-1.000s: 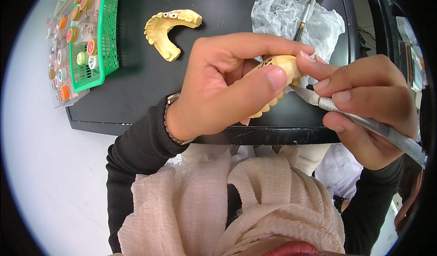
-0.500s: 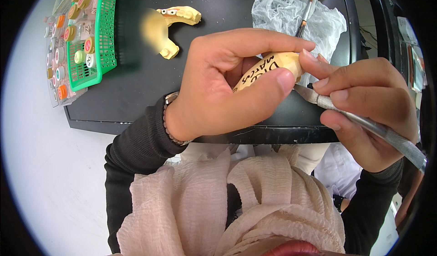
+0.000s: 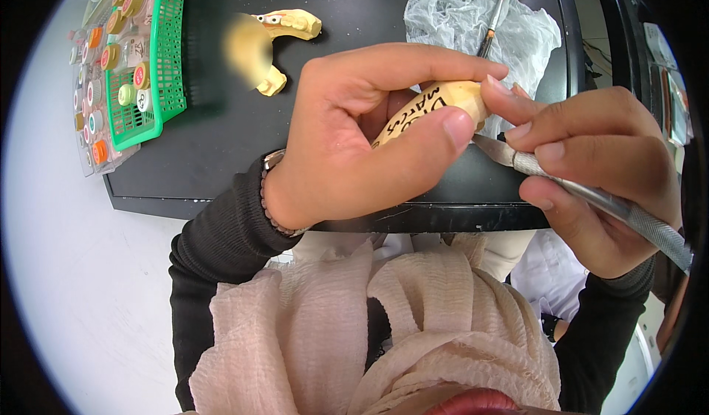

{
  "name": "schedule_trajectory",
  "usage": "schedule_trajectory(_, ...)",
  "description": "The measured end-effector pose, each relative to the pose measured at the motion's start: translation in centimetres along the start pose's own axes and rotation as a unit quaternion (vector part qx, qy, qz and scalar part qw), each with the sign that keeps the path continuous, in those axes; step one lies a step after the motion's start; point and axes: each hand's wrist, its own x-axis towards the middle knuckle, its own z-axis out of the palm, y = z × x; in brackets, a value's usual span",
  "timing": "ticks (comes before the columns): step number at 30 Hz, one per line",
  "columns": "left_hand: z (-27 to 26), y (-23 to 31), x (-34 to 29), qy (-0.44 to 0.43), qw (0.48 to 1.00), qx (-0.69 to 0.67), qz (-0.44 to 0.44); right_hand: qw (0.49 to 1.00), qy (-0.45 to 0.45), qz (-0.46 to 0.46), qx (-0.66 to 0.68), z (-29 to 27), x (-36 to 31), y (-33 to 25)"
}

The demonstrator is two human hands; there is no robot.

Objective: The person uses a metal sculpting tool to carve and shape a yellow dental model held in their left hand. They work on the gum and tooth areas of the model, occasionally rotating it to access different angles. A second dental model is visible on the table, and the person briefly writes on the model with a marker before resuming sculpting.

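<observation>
My left hand [image 3: 354, 142] is closed round a pale yellow dental plaster model [image 3: 425, 111] with black handwriting on its side. In my right hand [image 3: 598, 156] is a metal craft knife [image 3: 609, 207] with a knurled handle, gripped like a pen. Its blade [image 3: 493, 149] points left, close to the model's lower right end, by my left thumb tip. My right index fingertip rests at the model's right end. Whether the blade tip touches the model cannot be told, and much of the model is hidden by my left fingers.
Another yellow dental model [image 3: 295, 23], partly blurred, lies on the black table [image 3: 199, 171]. A green basket [image 3: 156, 112] of small capped jars stands at the left. Behind my hands, a brush [image 3: 492, 29] lies on crumpled clear plastic [image 3: 443, 16]. The table's front edge runs below my hands.
My left hand and the model have shifted very slightly left in view, as has the background. The knife blade stays close to the model's end, and both grips are unchanged.
</observation>
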Motion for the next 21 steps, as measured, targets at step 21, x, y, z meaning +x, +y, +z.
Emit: schedule_trajectory(21, -0.5, -0.1, -0.18, 0.003, 0.998, 0.048, -0.031, 0.997, 0.024, 0.067, 0.03, -0.37, 0.17, -0.65)
